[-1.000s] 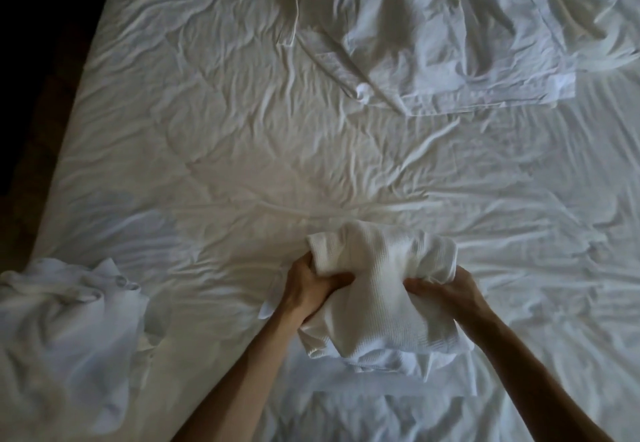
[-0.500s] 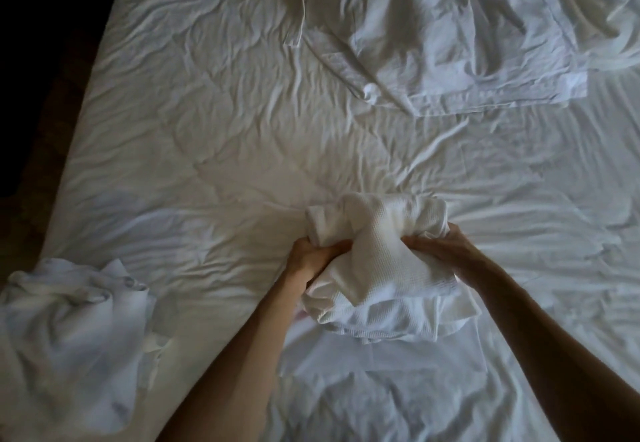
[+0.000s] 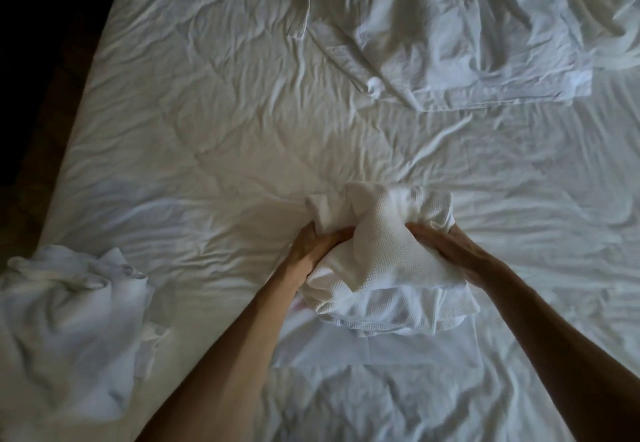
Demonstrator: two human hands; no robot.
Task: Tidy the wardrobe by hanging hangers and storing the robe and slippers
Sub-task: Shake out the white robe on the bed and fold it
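left hand (image 3: 308,251), right hand (image 3: 446,251), gripping robe (image 3: 377,265) (bundled)

No text, label, brand, number or sign can be read anywhere in this view.
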